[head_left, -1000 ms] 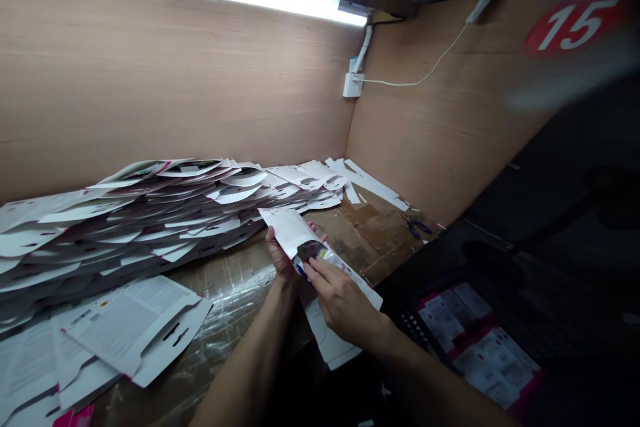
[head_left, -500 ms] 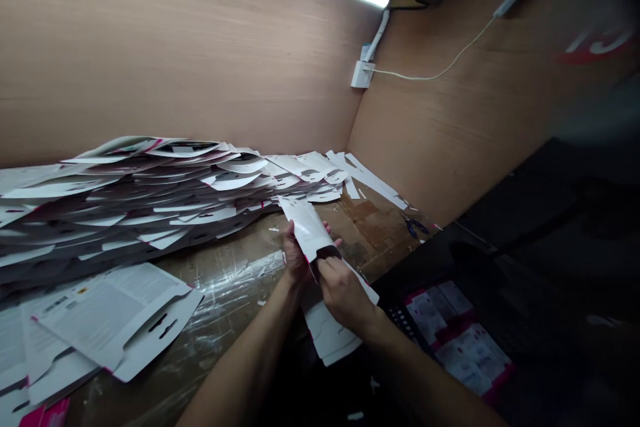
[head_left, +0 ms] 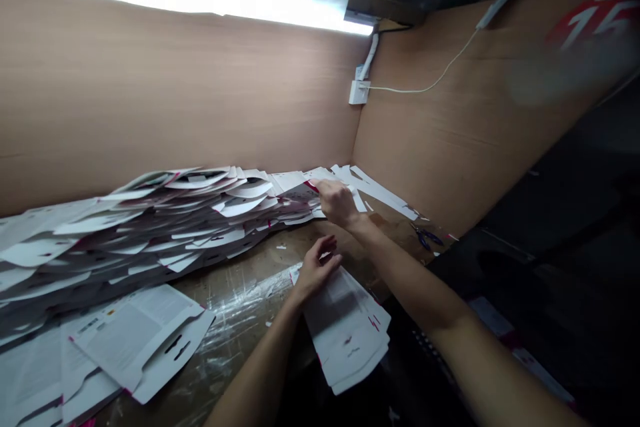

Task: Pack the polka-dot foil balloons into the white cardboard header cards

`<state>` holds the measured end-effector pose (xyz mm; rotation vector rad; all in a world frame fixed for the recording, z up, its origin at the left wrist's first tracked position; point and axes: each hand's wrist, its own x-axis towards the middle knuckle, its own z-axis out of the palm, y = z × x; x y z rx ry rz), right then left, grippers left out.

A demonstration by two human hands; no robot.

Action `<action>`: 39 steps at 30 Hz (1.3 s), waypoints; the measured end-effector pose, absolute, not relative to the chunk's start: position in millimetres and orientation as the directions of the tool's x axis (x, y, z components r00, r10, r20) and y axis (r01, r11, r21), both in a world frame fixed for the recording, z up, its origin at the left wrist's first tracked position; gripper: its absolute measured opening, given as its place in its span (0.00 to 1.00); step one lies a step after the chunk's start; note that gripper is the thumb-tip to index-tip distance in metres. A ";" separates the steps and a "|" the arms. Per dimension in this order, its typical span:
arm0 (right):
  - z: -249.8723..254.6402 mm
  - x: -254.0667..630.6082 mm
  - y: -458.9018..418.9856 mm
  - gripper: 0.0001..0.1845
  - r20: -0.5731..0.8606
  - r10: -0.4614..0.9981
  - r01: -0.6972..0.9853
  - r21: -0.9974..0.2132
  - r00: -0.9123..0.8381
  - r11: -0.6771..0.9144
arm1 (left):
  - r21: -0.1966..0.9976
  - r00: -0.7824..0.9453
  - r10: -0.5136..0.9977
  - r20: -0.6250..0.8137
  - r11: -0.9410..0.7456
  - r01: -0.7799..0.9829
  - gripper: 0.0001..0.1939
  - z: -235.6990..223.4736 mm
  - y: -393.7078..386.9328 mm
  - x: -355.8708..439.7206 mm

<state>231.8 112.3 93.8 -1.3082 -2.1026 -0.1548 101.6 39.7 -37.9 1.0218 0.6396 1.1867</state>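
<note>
My right hand (head_left: 338, 203) is at the right end of the long pile, its fingers closed on a flat white cardboard sleeve with a pink edge (head_left: 311, 185). Nearer to me, my left hand (head_left: 318, 267) rests above a small stack of flat white cardboard sleeves (head_left: 349, 340) at the table's front edge. Its fingers are loosely curled, with a gap between them and the thumb, and nothing shows in them. The stack has pink marks and hanger holes, and its near end juts past the edge. Behind lies the long pile of white sleeves (head_left: 165, 223).
More printed sleeves (head_left: 135, 340) lie fanned out at front left. Blue-handled pliers or cutters (head_left: 426, 237) and white paper strips (head_left: 383, 192) lie at the right. A tube lamp (head_left: 280, 3) hangs above. Wooden panels (head_left: 200, 87) close off the back and right side.
The opened sleeve that both hands held is no longer in them. My right hand has moved forward to the pile; my left hand has loosened over the small stack. The view has shifted.
</note>
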 end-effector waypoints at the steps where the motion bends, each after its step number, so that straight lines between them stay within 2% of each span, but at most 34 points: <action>1: 106.9 235.7 114.3 0.25 0.556 0.776 0.852 -0.211 -0.299 0.480 | 0.918 0.280 0.952 0.124 -0.003 -0.397 0.26 -39.3 40.9 98.5; 3: 129.5 247.0 109.6 0.25 0.585 0.779 0.875 -0.231 -0.225 0.426 | 0.942 0.274 0.948 0.162 -0.066 -0.328 0.22 -41.5 42.3 95.2; 7: 156.3 271.4 107.5 0.27 0.723 0.690 0.877 -0.355 0.036 0.325 | 0.974 0.273 0.943 0.189 -0.144 -0.175 0.17 -45.5 43.0 97.8; 9: 157.5 278.0 120.5 0.28 0.732 0.680 0.849 -0.334 -0.041 0.410 | 0.980 0.262 0.946 0.192 -0.171 -0.102 0.15 -44.6 43.8 97.6; 11: 147.4 285.7 137.6 0.27 0.662 0.715 0.801 -0.290 -0.227 0.523 | 0.981 0.244 0.950 0.195 -0.192 -0.035 0.14 -38.9 47.5 94.3; 13: 124.9 300.9 150.1 0.25 0.544 0.793 0.800 -0.329 -0.274 0.502 | 0.975 0.233 0.951 0.202 -0.217 0.040 0.14 -28.2 56.4 90.6; 17: 54.5 352.6 144.1 0.24 0.373 0.926 0.858 -0.493 0.060 0.143 | 0.915 0.279 0.922 0.269 -0.335 0.224 0.14 -1.5 92.7 100.1; 20: 5.9 385.5 132.4 0.23 0.260 0.943 0.840 -0.542 0.207 -0.035 | 0.810 0.429 0.846 0.317 -0.477 0.342 0.20 12.7 133.1 126.6; 21: -5.6 391.9 131.9 0.23 0.228 0.948 0.833 -0.550 0.223 -0.064 | 0.755 0.504 0.803 0.317 -0.536 0.379 0.18 15.8 148.2 137.0; 23: -20.7 398.9 137.5 0.21 0.182 0.958 0.822 -0.563 0.222 -0.083 | 0.657 0.628 0.726 0.279 -0.621 0.427 0.14 21.0 178.9 155.9; 26: -30.9 402.7 155.4 0.19 0.143 0.970 0.809 -0.583 0.195 -0.077 | 0.534 0.738 0.648 0.187 -0.698 0.477 0.13 29.4 222.3 173.6; 29: -38.3 406.4 171.6 0.19 0.117 0.975 0.794 -0.603 0.190 -0.083 | 0.430 0.782 0.615 0.106 -0.737 0.521 0.15 39.1 257.1 179.5; 34: -50.9 411.1 181.7 0.20 0.098 0.979 0.779 -0.622 0.180 -0.081 | 0.293 0.808 0.589 0.026 -0.777 0.557 0.25 50.2 294.6 176.8; 37: -54.2 412.8 182.1 0.20 0.089 0.980 0.778 -0.623 0.177 -0.084 | 0.119 0.828 0.560 -0.021 -0.821 0.559 0.33 55.6 307.4 169.3; 39: -54.2 413.1 182.5 0.19 0.083 0.982 0.780 -0.620 0.171 -0.084 | -0.014 0.832 0.553 -0.057 -0.833 0.553 0.33 59.7 310.4 162.8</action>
